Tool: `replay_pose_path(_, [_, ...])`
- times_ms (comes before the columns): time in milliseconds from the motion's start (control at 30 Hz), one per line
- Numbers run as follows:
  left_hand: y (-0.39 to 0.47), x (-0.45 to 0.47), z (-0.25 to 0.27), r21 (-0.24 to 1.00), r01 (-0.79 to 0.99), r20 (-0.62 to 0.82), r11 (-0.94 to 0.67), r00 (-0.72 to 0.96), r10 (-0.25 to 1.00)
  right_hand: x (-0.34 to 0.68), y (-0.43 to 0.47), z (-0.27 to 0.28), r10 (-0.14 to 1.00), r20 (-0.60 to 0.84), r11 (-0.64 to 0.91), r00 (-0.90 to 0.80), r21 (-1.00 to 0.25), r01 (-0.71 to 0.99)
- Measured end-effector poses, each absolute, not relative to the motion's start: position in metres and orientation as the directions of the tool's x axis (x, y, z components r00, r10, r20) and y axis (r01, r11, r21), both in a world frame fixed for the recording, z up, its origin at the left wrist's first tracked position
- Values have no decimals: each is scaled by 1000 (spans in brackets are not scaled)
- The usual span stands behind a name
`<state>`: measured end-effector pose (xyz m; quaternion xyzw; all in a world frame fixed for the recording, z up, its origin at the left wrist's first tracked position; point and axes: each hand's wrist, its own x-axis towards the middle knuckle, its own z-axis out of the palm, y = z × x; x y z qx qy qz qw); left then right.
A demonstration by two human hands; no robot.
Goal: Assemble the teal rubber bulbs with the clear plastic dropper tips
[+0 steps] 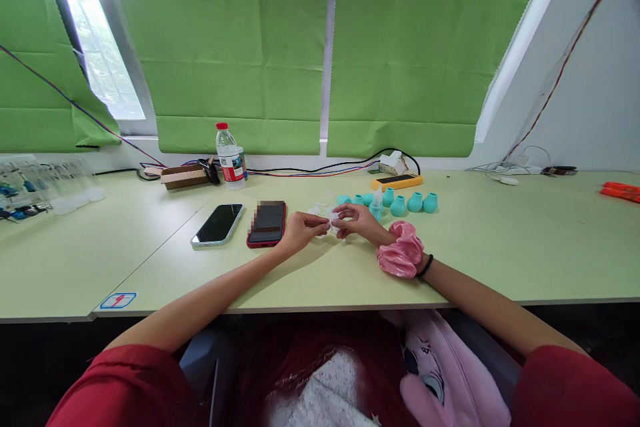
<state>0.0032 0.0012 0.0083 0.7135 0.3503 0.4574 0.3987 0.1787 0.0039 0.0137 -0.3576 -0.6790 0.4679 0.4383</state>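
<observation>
My left hand is closed in a pinch at the middle of the table. Facing it, my right hand has its fingers curled and pinched too. Between the fingertips shows a small clear plastic piece, which both hands seem to grip; its exact kind is too small to tell. More clear plastic bits lie just behind the fingers. Several turquoise bulb-shaped pieces stand behind and to the right of my right hand. One turquoise piece with a clear pointed tip is close behind that wrist.
Left of my hands lie a red-edged phone and a pale-cased phone. Toward the window stand a water bottle, an open cardboard box and a yellow-and-black block. Cables run along the wall. Clear plastic packaging sits far left.
</observation>
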Motion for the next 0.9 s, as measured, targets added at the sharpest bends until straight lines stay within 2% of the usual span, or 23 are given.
replay_pose_path(400, [-1, 4, 10, 915, 79, 352, -395, 317, 880, 179, 5, 12, 898, 193, 222, -396, -975, 29])
replay_pose_path(600, [-3, 4, 12, 900, 69, 387, -431, 329, 861, 179, 8, 10, 897, 189, 211, -400, -978, 9])
replay_pose_path(900, [0, 2, 9, 848, 178, 427, -499, 326, 843, 179, 6, 11, 901, 179, 190, -396, -982, -10])
